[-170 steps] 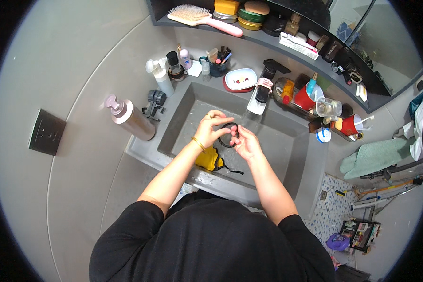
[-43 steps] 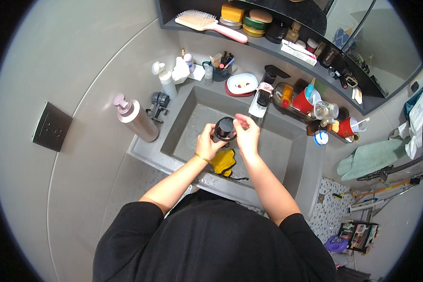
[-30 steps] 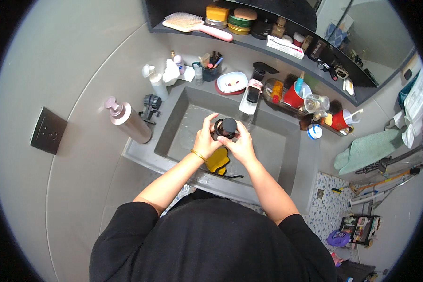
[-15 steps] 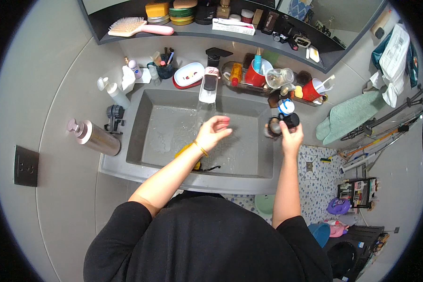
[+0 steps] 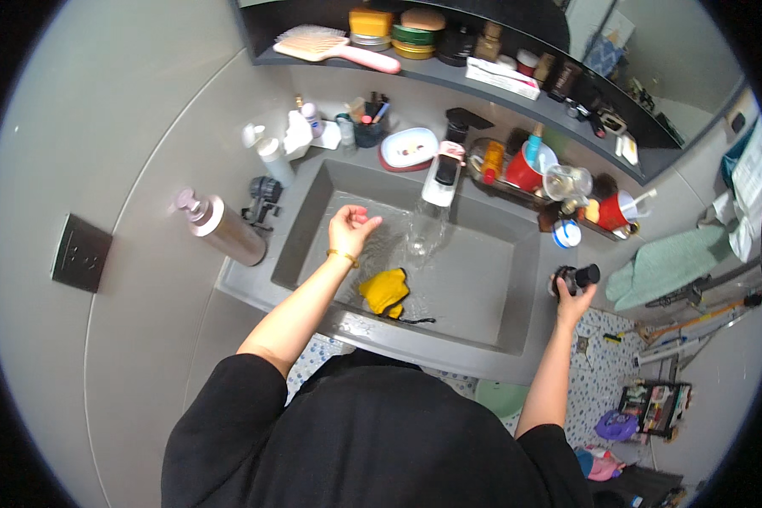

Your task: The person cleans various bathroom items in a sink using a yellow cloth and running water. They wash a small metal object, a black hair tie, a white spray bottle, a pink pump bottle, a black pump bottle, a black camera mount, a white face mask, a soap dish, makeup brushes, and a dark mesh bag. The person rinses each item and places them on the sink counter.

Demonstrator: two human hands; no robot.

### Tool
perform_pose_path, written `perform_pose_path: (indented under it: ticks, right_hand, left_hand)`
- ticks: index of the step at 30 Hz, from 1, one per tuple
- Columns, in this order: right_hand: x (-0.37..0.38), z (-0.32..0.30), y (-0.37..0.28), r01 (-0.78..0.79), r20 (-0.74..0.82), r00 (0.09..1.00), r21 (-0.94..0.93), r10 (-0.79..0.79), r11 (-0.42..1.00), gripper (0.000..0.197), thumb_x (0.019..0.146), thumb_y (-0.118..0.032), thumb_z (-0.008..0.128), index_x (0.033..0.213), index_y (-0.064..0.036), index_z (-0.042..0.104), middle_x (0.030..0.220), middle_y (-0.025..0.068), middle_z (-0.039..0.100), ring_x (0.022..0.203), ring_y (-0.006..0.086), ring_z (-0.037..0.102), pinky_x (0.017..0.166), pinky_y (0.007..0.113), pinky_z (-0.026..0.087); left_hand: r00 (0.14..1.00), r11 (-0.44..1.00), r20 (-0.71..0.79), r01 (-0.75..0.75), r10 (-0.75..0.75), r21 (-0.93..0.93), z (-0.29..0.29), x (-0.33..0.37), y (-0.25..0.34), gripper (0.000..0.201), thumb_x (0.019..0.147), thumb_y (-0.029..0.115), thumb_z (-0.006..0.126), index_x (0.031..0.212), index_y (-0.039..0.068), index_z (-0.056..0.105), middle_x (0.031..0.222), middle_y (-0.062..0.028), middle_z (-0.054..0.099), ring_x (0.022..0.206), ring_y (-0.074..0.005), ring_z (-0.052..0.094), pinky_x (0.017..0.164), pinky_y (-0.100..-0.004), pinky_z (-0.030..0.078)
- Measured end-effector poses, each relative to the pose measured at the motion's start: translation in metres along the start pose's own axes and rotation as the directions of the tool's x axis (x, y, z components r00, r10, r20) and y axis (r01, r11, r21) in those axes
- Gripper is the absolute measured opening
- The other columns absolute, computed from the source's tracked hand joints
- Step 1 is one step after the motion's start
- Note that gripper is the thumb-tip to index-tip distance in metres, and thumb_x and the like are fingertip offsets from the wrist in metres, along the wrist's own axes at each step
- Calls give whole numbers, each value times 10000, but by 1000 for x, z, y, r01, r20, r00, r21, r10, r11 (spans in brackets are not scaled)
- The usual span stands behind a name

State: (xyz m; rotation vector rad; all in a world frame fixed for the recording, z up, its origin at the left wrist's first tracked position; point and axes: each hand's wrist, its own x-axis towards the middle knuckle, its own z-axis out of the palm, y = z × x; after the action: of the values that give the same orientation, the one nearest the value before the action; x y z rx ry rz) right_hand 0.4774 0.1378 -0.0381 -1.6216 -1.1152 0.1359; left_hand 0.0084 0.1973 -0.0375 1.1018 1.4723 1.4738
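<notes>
My left hand [image 5: 353,230] hovers above the left part of the grey sink [image 5: 474,279], its fingers loosely bent and apart, holding nothing. Clear water [image 5: 423,229] runs from the faucet [image 5: 443,176] to the right of it. A yellow cloth item [image 5: 384,291] with black edging and a dark cord lies in the sink near its front wall. At the sink's right rim, my right hand [image 5: 574,305] is closed around a small dark bottle [image 5: 565,278] with a black cap [image 5: 588,274]. Fingers hide part of the bottle.
A pump bottle [image 5: 229,233] stands on the left rim. Along the back are a soap dish [image 5: 408,149], a red cup [image 5: 529,168] and a blue-and-white round container [image 5: 565,233]. Above hangs a shelf [image 5: 432,72] with a hairbrush [image 5: 339,51]. A green towel [image 5: 669,264] hangs at right.
My left hand has moved left, away from the faucet, uncovering the yellow cloth item. My right hand has moved the dark bottle right and nearer me, to the sink's rim. The view has shifted and tilted.
</notes>
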Motion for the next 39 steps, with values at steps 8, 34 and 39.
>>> perform_pose_path:
  ticks: [8, 34, 39]
  right_hand:
    - [-22, 2, -51, 93, -353, 931, -9, -90, 996, 745, 609, -183, 766, 1195, -1, 345, 1108, 151, 446, 1032, 241, 422, 911, 360, 306]
    - [-117, 182, -207, -137, 781, 611, 268, -132, 953, 636, 590, -268, 739, 1108, -44, 445, 1004, 127, 550, 940, 240, 534, 766, 338, 430]
    - [-121, 205, -139, -194, 896, 443, 137, -38, 971, 574, 533, -217, 737, 992, -6, 464, 868, 128, 572, 804, 241, 566, 698, 321, 437]
  left_hand:
    - [705, 869, -624, 23, 338, 495, -53, 76, 19, 730, 589, 189, 733, 1139, -53, 319, 1109, -233, 390, 1048, -357, 377, 908, -395, 297]
    - [951, 699, 274, 292, -142, -652, 31, 9, 42, 243, 745, 40, 570, 953, -2, 452, 795, -99, 567, 723, -191, 578, 664, -294, 481]
    - [779, 482, 448, 625, -439, -614, 72, 16, -8, 214, 766, 226, 559, 786, 16, 522, 710, -114, 561, 673, -224, 560, 641, -330, 477]
